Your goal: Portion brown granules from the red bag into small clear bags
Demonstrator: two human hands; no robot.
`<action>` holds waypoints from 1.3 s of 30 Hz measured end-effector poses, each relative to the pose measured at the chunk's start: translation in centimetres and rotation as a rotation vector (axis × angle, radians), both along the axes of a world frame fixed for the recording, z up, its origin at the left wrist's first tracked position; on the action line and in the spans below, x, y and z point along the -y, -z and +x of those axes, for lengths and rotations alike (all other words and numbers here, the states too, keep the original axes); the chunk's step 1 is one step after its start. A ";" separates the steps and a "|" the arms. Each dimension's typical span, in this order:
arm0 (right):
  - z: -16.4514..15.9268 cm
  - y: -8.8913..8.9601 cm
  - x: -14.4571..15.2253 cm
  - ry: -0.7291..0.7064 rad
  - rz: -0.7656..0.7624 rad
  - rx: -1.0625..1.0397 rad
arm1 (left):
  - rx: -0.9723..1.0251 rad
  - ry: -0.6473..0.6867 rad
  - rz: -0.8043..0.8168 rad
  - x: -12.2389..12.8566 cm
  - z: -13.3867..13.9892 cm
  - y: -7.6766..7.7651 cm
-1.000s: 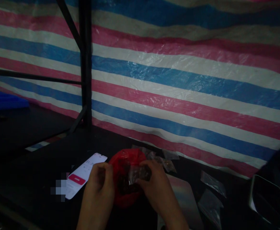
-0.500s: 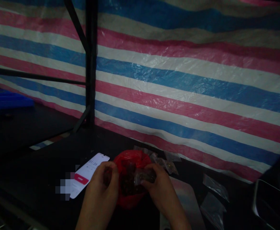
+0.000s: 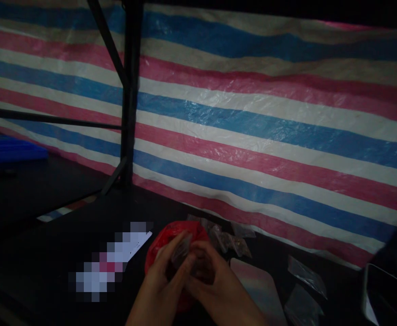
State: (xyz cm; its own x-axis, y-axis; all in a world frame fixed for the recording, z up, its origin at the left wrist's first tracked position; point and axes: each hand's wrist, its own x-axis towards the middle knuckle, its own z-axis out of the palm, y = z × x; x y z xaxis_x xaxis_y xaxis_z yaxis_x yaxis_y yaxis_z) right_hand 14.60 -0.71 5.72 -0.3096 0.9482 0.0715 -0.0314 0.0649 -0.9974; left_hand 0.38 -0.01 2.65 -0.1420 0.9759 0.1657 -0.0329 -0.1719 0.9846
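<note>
My left hand (image 3: 167, 274) and my right hand (image 3: 210, 276) are close together over a red plastic bag (image 3: 157, 242), thumbs and fingertips nearly meeting. Between them is a small clear plastic bag (image 3: 182, 251), its upper part poking up beside the left fingers. Both hands are closed on this small bag. Its contents are hidden by my fingers and the dim light. Under my hands, the red bag stands open-mouthed, with its inside mostly covered. Just right of my right wrist lies a flat silvery plate-like object (image 3: 257, 283).
Behind the red bag lie several small filled clear bags (image 3: 235, 244). More flat clear bags (image 3: 305, 274) are at the right, near a dark, light-rimmed container (image 3: 386, 292). A partly blurred phone (image 3: 139, 244) lies left. Beyond are a black post (image 3: 129, 104), blue tray (image 3: 15, 149) and striped sheet (image 3: 269, 145).
My hands have come together from opposite sides of the red bag. The small clear bag, earlier in my right hand, is now between both. The view has tilted up slightly.
</note>
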 end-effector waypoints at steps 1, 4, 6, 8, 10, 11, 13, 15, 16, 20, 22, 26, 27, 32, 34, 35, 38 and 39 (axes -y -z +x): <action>0.1 0.1 0.0 -0.009 -0.003 -0.010 | 0.031 0.030 0.013 0.0 0.0 -0.1; 0.6 0.0 -0.1 0.047 0.039 -0.006 | 0.132 0.096 0.045 -0.1 -0.1 -0.2; 0.9 -0.2 -0.3 0.108 0.088 0.042 | 0.155 0.098 0.079 0.0 0.0 -0.1; 0.9 -0.2 -0.6 0.156 0.114 0.093 | 0.141 0.105 0.115 0.1 0.0 -0.1; 0.6 -0.2 -0.8 0.182 0.131 0.107 | 0.122 0.111 0.136 0.2 0.0 0.0; 0.4 -0.2 -0.8 0.190 0.143 0.100 | 0.117 0.105 0.132 0.2 -0.1 0.0; 0.0 -0.1 -1.0 0.216 0.168 0.089 | 0.118 0.067 0.097 0.2 -0.1 0.0; -0.4 -0.2 -1.1 0.297 0.189 0.068 | 0.148 0.022 0.046 0.1 -0.2 -0.1; -0.6 -0.2 -1.2 0.355 0.201 0.058 | 0.163 0.020 0.022 0.0 -0.2 -0.2; -0.9 -0.5 -1.5 0.500 0.251 0.020 | 0.152 0.114 -0.025 -0.3 -0.4 -0.9; -1.1 -0.7 -1.5 0.449 0.235 0.014 | 0.119 0.128 -0.008 -0.3 -0.5 -1.4; -1.5 -0.9 -1.3 0.342 0.168 0.057 | 0.069 0.092 0.022 -0.3 -0.7 -1.7; -1.6 -1.0 -1.3 0.353 0.165 0.078 | 0.066 0.095 0.019 -0.2 -0.8 -1.6; -1.8 -1.1 -1.1 0.388 0.196 0.161 | 0.084 0.085 -0.010 -0.2 -0.8 -0.9; -1.7 -1.2 -1.0 0.359 0.192 0.200 | 0.068 0.095 -0.009 -0.3 -0.9 -0.6; -1.7 -1.2 -0.9 0.356 0.187 0.224 | 0.058 0.104 -0.009 -0.3 -1.0 -0.5; -1.7 -0.9 -0.9 0.361 0.193 0.264 | 0.044 0.101 -0.012 -0.3 -1.1 -0.5; -1.8 -0.7 -0.9 0.361 0.206 0.268 | 0.042 0.094 -0.013 -0.2 -1.1 -0.5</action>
